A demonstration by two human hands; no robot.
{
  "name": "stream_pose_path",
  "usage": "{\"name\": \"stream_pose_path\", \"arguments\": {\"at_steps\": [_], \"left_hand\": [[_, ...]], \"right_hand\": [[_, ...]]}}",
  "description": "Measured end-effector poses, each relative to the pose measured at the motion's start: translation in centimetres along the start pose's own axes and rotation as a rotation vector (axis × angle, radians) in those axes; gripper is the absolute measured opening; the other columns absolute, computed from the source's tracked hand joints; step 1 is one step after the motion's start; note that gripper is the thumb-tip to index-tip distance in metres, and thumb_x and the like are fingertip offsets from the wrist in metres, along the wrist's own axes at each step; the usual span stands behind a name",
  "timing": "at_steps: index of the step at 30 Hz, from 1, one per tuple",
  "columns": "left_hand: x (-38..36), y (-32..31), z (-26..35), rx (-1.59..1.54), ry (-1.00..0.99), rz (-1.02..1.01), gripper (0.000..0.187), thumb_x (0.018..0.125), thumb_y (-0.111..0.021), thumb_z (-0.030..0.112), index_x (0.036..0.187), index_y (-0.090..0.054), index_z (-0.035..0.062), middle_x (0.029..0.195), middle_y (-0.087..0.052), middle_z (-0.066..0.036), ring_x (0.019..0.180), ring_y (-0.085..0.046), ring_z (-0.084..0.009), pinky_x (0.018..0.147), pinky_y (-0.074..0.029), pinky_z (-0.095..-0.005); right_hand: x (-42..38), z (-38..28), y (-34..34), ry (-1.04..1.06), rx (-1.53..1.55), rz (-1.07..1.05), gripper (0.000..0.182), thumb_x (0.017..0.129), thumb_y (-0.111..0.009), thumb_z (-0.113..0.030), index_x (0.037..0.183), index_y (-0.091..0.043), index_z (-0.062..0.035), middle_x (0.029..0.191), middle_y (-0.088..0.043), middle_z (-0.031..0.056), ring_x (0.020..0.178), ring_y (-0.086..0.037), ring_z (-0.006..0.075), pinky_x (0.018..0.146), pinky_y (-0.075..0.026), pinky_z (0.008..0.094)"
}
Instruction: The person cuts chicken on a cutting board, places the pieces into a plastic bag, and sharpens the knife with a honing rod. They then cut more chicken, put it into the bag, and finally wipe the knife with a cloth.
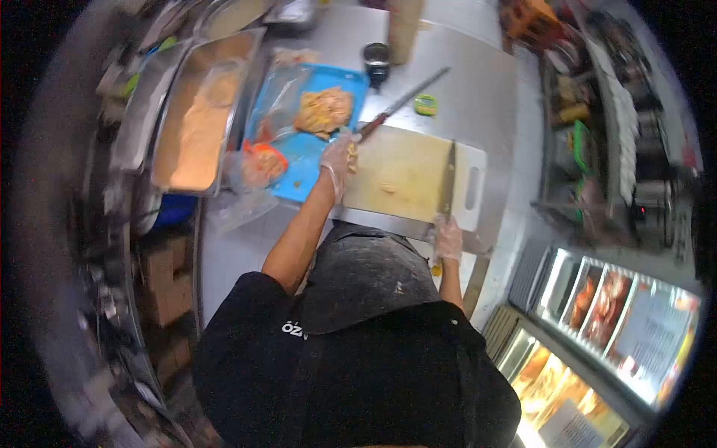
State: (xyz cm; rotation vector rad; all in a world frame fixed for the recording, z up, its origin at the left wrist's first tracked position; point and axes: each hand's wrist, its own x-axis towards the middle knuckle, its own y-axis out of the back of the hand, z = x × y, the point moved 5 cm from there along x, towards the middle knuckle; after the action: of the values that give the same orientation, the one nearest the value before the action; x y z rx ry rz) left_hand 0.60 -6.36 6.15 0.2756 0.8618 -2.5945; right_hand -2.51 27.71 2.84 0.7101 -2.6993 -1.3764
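Observation:
My right hand [448, 239], in a clear plastic glove, is closed around the handle of a long knife [449, 175]. The blade points away from me over the right part of a yellowish cutting board [399, 164]. At the board's left edge, beside the blue tray [302, 160], my gloved left hand [337, 163] is curled against pale cut meat pieces [352, 158]; blur hides the exact finger positions. A small pale scrap [388, 189] lies on the board. In the tray are a heap of pale, yellowish meat pieces [325, 110] and an orange-edged plastic bag of meat [265, 163].
Beyond the board lie a dark rod with a reddish-brown handle [407, 101] and a small green device [426, 105]. A dark cup [377, 60] stands behind the tray. Left is a metal pan of orange-tan powder [202, 134]. Lit display cases [590, 336] stand at right.

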Motion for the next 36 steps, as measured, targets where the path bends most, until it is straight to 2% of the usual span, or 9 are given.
{"name": "stream_pose_path", "arguments": {"at_steps": [2,7,14,19,22,24,28,31,36], "left_hand": [[-3.4,2.2,5.5,-0.363,-0.099,0.146,0.012,0.085,-0.05,0.02,0.094,-0.055,0.0142,0.071,-0.054,0.001,0.055,-0.051,-0.0103,0.043,-0.041,-0.0246],[-12.2,9.1,15.1,-0.193,-0.454,0.774,0.02,0.085,-0.051,0.031,0.086,-0.052,0.0103,0.065,-0.046,0.0,0.054,-0.049,-0.0114,0.043,-0.04,-0.0243],[-16.6,19.2,10.3,-0.204,-0.74,0.975,0.037,0.083,-0.051,0.039,0.101,-0.049,0.0073,0.091,-0.053,-0.007,0.081,-0.053,-0.0165,0.067,-0.045,-0.0297],[-14.3,19.4,7.0,0.22,-0.831,1.08,0.042,0.082,-0.055,0.036,0.102,-0.046,0.0006,0.097,-0.051,-0.013,0.088,-0.051,-0.0219,0.075,-0.044,-0.032],[-12.7,20.8,6.9,0.455,-0.782,0.9,0.045,0.082,-0.057,0.035,0.102,-0.044,-0.0034,0.1,-0.05,-0.017,0.093,-0.05,-0.0252,0.079,-0.043,-0.0334],[-10.3,22.3,7.2,0.178,-0.699,0.734,0.053,0.084,-0.051,0.044,0.101,-0.044,-0.0057,0.095,-0.052,-0.018,0.09,-0.051,-0.0261,0.079,-0.043,-0.0342],[-7.2,22.2,10.1,0.795,-0.065,0.687,0.074,0.084,-0.028,0.06,0.103,-0.051,-0.0075,0.095,-0.058,-0.02,0.093,-0.055,-0.0279,0.081,-0.042,-0.0374],[-7.3,16.0,13.5,1.094,0.205,0.649,0.07,0.084,-0.031,0.059,0.107,-0.056,-0.0028,0.105,-0.058,-0.023,0.097,-0.057,-0.0317,0.083,-0.042,-0.0397],[-5.7,17.4,14.7,1.791,0.165,0.49,0.055,0.081,-0.042,0.05,0.091,-0.062,-0.0002,0.092,-0.059,-0.025,0.09,-0.057,-0.0375,0.075,-0.044,-0.0434]], "right_hand": [[0.9,-0.8,0.0,0.024,-0.002,0.01,0.04,0.084,-0.049,-0.037,0.1,-0.053,-0.0008,0.079,-0.06,0.0207,0.076,-0.058,0.0368,0.067,-0.044,0.0438],[2.1,-3.2,0.2,-0.037,0.183,0.023,0.034,0.081,-0.052,-0.036,0.088,-0.053,-0.0023,0.072,-0.057,0.0213,0.068,-0.057,0.0394,0.06,-0.042,0.047],[3.3,-3.5,-1.2,-0.01,0.095,-0.048,0.039,0.082,-0.051,-0.041,0.085,-0.053,-0.002,0.069,-0.058,0.0196,0.062,-0.057,0.0338,0.054,-0.043,0.0419],[3.3,-3.5,-1.4,0.028,0.12,-0.049,0.039,0.084,-0.049,-0.042,0.086,-0.054,-0.003,0.071,-0.059,0.0192,0.064,-0.057,0.0337,0.055,-0.043,0.0411],[2.5,-4.6,-0.7,-0.088,0.248,-0.103,0.04,0.084,-0.048,-0.042,0.088,-0.054,-0.0026,0.074,-0.059,0.0206,0.067,-0.057,0.0361,0.059,-0.043,0.0424],[2.8,-3.3,-1.2,-0.074,0.177,-0.107,0.04,0.085,-0.047,-0.041,0.09,-0.054,-0.0021,0.076,-0.059,0.0209,0.071,-0.057,0.0367,0.061,-0.043,0.0434],[3.2,-2.0,-1.6,-0.083,0.105,-0.099,0.04,0.085,-0.047,-0.041,0.09,-0.054,-0.0015,0.078,-0.059,0.0222,0.074,-0.057,0.0388,0.063,-0.043,0.0453],[3.0,-2.9,-1.0,-0.093,-0.004,-0.121,0.042,0.085,-0.047,-0.042,0.09,-0.054,-0.001,0.079,-0.058,0.0241,0.076,-0.056,0.0405,0.064,-0.043,0.046],[2.9,-2.2,-1.1,-0.086,0.216,-0.05,0.042,0.084,-0.048,-0.042,0.09,-0.053,0.0,0.079,-0.057,0.0255,0.076,-0.055,0.042,0.064,-0.043,0.0459]]}}
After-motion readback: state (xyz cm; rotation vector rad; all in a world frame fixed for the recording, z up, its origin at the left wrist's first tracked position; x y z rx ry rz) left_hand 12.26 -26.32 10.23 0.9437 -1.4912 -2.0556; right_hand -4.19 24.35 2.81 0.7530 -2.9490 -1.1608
